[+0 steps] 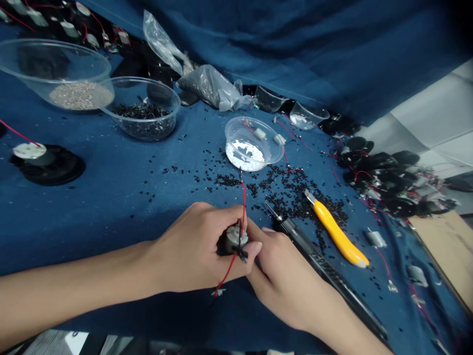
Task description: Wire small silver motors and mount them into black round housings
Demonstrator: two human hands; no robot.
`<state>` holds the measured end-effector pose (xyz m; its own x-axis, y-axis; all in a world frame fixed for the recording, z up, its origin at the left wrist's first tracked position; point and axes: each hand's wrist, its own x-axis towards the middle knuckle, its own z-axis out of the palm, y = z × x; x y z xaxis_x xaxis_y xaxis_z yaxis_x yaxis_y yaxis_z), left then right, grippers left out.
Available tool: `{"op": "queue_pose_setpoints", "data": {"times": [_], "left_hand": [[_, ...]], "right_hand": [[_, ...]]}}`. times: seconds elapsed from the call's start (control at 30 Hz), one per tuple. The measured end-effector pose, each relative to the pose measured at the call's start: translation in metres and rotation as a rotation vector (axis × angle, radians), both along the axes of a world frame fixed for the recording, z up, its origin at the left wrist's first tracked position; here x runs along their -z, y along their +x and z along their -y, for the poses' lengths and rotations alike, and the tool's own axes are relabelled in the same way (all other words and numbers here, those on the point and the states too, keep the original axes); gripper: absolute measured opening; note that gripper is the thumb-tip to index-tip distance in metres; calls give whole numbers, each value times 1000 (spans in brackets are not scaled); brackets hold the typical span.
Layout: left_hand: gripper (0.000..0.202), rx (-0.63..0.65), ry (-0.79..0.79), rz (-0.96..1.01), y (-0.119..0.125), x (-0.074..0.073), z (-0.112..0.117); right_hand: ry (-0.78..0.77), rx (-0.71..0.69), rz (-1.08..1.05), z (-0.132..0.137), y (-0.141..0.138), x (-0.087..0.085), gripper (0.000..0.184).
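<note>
In the head view, a small grey motor (pixel 235 240) with red wires is held between my two hands near the front of the table. My left hand (pixel 197 244) curls around it from the left, thumb and forefinger closed. From the right, my right hand (pixel 279 268) presses its fingers against the same motor. One red wire (pixel 244 197) sticks up from its top; another hangs below, toward a tiny green circuit board (pixel 219 292). A black part lies across the motor's top. Beside my right forearm lies a black pen-shaped screwdriver (pixel 314 254).
An orange-handled utility knife (pixel 338 236) lies on the blue cloth among scattered tiny black pieces (pixel 277 187). Clear bowls (pixel 271 153) (pixel 173 121) hold small parts. A black round part with a motor (pixel 46 162) stands left; wired black parts (pixel 384 172) pile up right.
</note>
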<state>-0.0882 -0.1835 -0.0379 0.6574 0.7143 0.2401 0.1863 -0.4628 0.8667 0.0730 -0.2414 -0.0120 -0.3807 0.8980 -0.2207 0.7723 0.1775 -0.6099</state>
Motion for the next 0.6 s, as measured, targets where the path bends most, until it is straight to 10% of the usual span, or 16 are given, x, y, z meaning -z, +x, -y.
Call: {"op": "queue_pose_setpoints", "data": {"times": [0.6], "left_hand": [[20,180,313,-211,-6,26,-13]], "right_hand": [[87,100,197,3,14,10,11]]}}
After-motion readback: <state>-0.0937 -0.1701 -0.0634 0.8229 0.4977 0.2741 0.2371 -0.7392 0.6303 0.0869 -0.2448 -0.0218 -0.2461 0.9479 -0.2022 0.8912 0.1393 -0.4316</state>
